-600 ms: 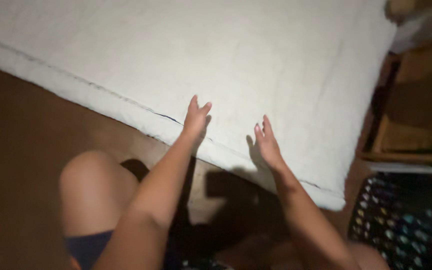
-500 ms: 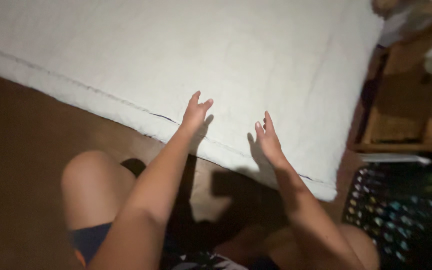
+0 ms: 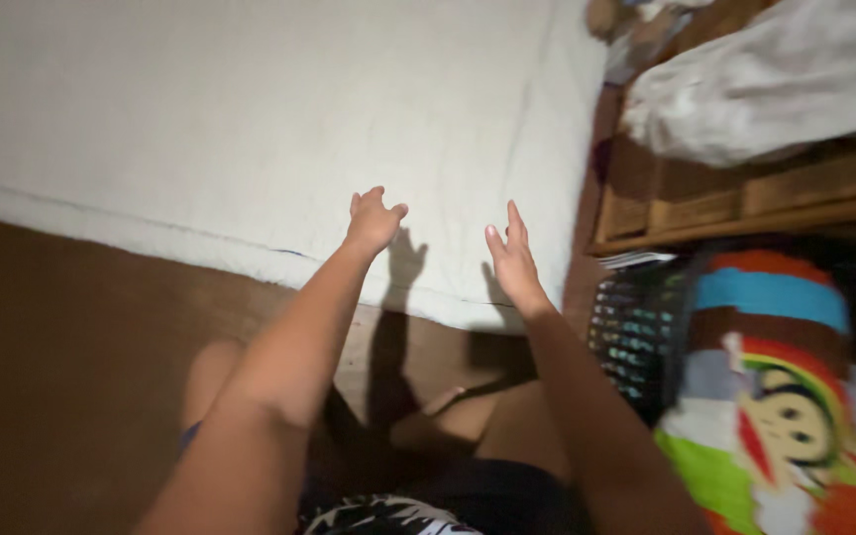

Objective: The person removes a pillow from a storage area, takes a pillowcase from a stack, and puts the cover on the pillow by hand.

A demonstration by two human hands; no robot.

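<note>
White cloth (image 3: pixel 250 119) under our left hand (image 3: pixel 372 220), fingers half curled, empty; right hand (image 3: pixel 512 260) flat, empty. We press palms evenly near hem, stroke outward.

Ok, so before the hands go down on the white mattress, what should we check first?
1. Left hand empty: ok, fingers loosely curled, nothing in its grip.
2. Right hand empty: ok, open and flat, fingers straight.
3. Hands touching the white mattress: cannot tell; both hang over its near edge and cast shadows on it.
4. Mattress top where the hands are: ok, only plain white fabric there.
5. Mattress edge lying straight on the brown floor: ok, the seam runs in an even line.
6. Room on the right: not ok, a wooden shelf with a white bundle and a colourful cartoon cloth crowd that side.
</note>
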